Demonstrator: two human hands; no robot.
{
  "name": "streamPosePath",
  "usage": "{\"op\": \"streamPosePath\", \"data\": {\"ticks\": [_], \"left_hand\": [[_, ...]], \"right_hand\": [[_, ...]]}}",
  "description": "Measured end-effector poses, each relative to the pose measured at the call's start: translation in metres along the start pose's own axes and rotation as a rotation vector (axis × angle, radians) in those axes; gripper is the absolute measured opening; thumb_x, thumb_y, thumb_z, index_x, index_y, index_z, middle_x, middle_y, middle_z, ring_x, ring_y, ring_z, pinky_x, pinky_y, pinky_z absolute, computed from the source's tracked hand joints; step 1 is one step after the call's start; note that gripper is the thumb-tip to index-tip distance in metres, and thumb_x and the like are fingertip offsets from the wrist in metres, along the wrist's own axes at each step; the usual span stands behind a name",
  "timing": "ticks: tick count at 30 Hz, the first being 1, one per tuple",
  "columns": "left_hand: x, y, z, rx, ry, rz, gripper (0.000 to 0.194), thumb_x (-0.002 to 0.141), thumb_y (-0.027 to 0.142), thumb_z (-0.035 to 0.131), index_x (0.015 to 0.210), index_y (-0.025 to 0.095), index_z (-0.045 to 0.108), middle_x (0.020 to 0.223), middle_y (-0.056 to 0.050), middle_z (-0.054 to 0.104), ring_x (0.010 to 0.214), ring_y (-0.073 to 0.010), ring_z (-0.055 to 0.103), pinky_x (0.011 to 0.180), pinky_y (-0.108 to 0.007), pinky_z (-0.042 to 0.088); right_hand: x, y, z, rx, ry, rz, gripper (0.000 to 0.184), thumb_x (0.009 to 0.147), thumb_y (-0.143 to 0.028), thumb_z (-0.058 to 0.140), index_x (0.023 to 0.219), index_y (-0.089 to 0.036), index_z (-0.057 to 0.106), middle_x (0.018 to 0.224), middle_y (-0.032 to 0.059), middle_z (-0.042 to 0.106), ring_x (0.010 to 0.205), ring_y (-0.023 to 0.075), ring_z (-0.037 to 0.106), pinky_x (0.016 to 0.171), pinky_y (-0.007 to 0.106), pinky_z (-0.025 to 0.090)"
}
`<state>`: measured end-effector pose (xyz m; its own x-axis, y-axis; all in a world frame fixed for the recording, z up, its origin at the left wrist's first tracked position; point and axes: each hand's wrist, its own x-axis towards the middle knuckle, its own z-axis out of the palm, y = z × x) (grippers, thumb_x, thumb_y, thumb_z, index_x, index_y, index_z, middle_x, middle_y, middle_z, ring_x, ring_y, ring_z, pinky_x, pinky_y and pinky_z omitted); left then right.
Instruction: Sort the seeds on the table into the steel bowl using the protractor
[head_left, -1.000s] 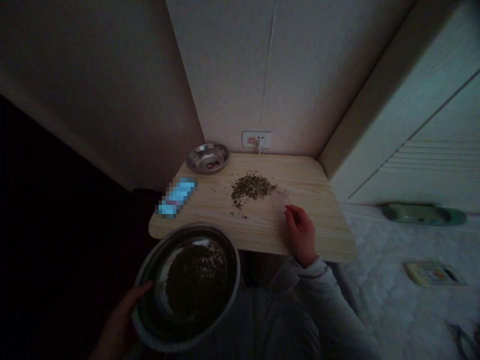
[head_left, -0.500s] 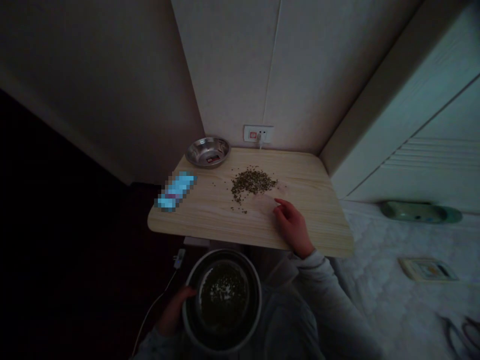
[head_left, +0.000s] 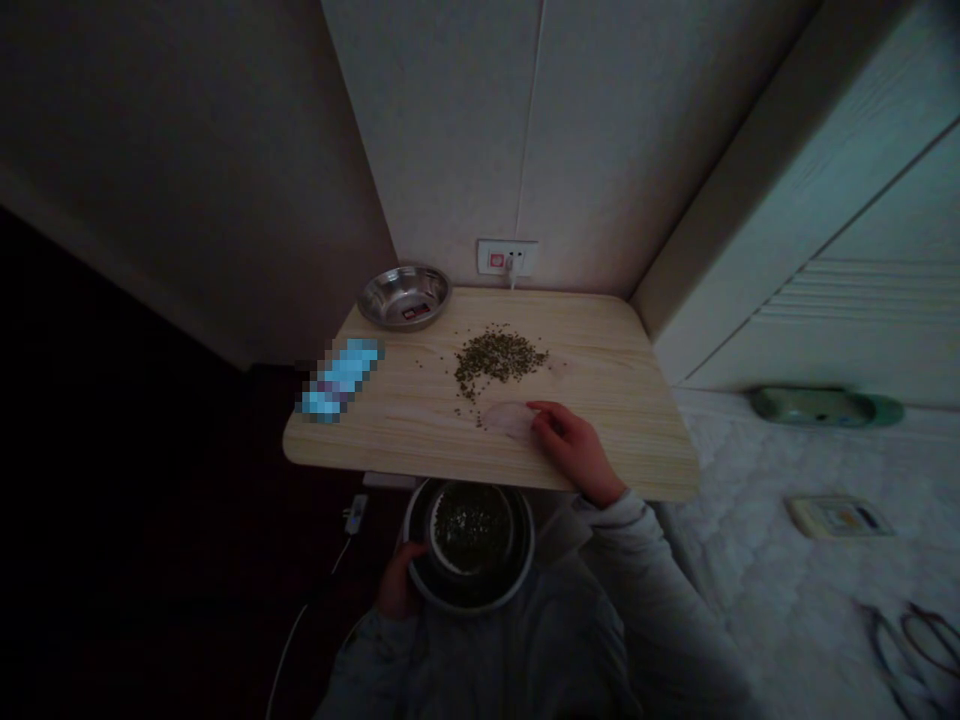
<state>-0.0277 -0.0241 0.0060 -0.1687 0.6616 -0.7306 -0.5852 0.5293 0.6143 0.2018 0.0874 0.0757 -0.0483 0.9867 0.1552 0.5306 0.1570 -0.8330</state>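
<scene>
Under the near edge of the table, my left hand grips the rim of a metal bowl. Small dark green beans or seeds lie in its bottom. My right hand is over the near right part of the tabletop, fingers closed on a thin, pale, see-through rounded piece whose exact kind I cannot tell. Just beyond this piece, a loose pile of the same green beans spreads over the wooden table, with stray ones at its left and near sides.
A second metal bowl with a label inside stands at the back left corner. Nearer lies a blurred-out phone-like object. A wall socket sits behind the table. On the white bed at right are a green case and eyeglasses.
My left hand has raised the bowl forward to the table's near edge. My right hand has drawn the see-through piece slightly left and nearer, away from the pile.
</scene>
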Motion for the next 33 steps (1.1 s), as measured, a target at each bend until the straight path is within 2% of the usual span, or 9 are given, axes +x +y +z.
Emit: {"op": "streamPosePath", "data": {"ticks": [4, 9, 13, 17, 19, 26, 33], "left_hand": [[0.001, 0.0, -0.001, -0.029, 0.021, 0.002, 0.005, 0.049, 0.017, 0.057, 0.045, 0.016, 0.059, 0.048, -0.001, 0.06, 0.059, -0.0208, 0.058, 0.061, -0.034, 0.043], [-0.001, 0.001, 0.002, -0.032, 0.057, -0.007, 0.006, 0.05, 0.014, 0.057, 0.045, 0.015, 0.06, 0.05, -0.002, 0.062, 0.06, -0.0198, 0.059, 0.063, -0.033, 0.044], [-0.004, 0.004, 0.008, -0.024, 0.083, 0.049, 0.011, 0.051, 0.012, 0.056, 0.041, 0.016, 0.058, 0.046, -0.002, 0.06, 0.055, -0.0176, 0.057, 0.061, -0.03, 0.043], [-0.004, 0.004, 0.008, -0.072, 0.09, -0.055, 0.014, 0.053, 0.01, 0.055, 0.04, 0.015, 0.059, 0.045, -0.003, 0.06, 0.053, -0.0184, 0.058, 0.059, -0.031, 0.044], [-0.002, 0.003, 0.008, -0.091, 0.122, -0.059, 0.016, 0.053, 0.009, 0.054, 0.04, 0.015, 0.059, 0.043, -0.003, 0.06, 0.049, -0.0166, 0.057, 0.056, -0.03, 0.044], [-0.005, 0.009, 0.014, -0.151, 0.163, 0.008, 0.023, 0.058, 0.006, 0.051, 0.038, 0.016, 0.058, 0.041, -0.001, 0.059, 0.044, -0.0118, 0.055, 0.051, -0.023, 0.044], [-0.006, 0.019, 0.013, -0.197, 0.147, -0.09, 0.025, 0.063, 0.008, 0.047, 0.043, 0.016, 0.06, 0.049, -0.005, 0.063, 0.054, -0.0178, 0.059, 0.061, -0.031, 0.046]], "right_hand": [[0.0, -0.001, -0.002, 0.043, 0.006, 0.007, 0.029, 0.075, -0.029, 0.04, 0.099, -0.018, 0.053, 0.066, -0.0006, 0.053, 0.058, 0.0103, 0.047, 0.056, 0.023, 0.039], [0.0, -0.005, -0.001, -0.029, -0.032, 0.0, 0.029, 0.075, -0.029, 0.04, 0.099, -0.019, 0.053, 0.07, 0.0006, 0.056, 0.062, 0.011, 0.049, 0.059, 0.024, 0.039], [-0.001, -0.006, 0.0, -0.051, -0.071, -0.032, 0.029, 0.075, -0.03, 0.041, 0.098, -0.019, 0.054, 0.07, 0.0003, 0.056, 0.063, 0.0111, 0.05, 0.06, 0.024, 0.039], [-0.001, -0.007, -0.001, -0.026, -0.081, -0.043, 0.029, 0.076, -0.029, 0.041, 0.099, -0.018, 0.053, 0.069, 0.0004, 0.055, 0.062, 0.0104, 0.049, 0.059, 0.023, 0.039], [0.0, -0.008, 0.0, -0.009, -0.09, -0.041, 0.029, 0.076, -0.029, 0.04, 0.1, -0.018, 0.052, 0.068, 0.0003, 0.054, 0.061, 0.01, 0.048, 0.058, 0.022, 0.038], [0.001, -0.016, 0.018, -0.022, -0.061, -0.092, 0.027, 0.077, -0.026, 0.04, 0.101, -0.019, 0.051, 0.07, 0.0006, 0.056, 0.061, 0.0103, 0.049, 0.059, 0.022, 0.038], [0.0, -0.024, 0.029, -0.194, -0.059, -0.217, 0.027, 0.077, -0.025, 0.039, 0.099, -0.018, 0.054, 0.075, 0.0034, 0.06, 0.067, 0.0128, 0.05, 0.065, 0.026, 0.038]]}}
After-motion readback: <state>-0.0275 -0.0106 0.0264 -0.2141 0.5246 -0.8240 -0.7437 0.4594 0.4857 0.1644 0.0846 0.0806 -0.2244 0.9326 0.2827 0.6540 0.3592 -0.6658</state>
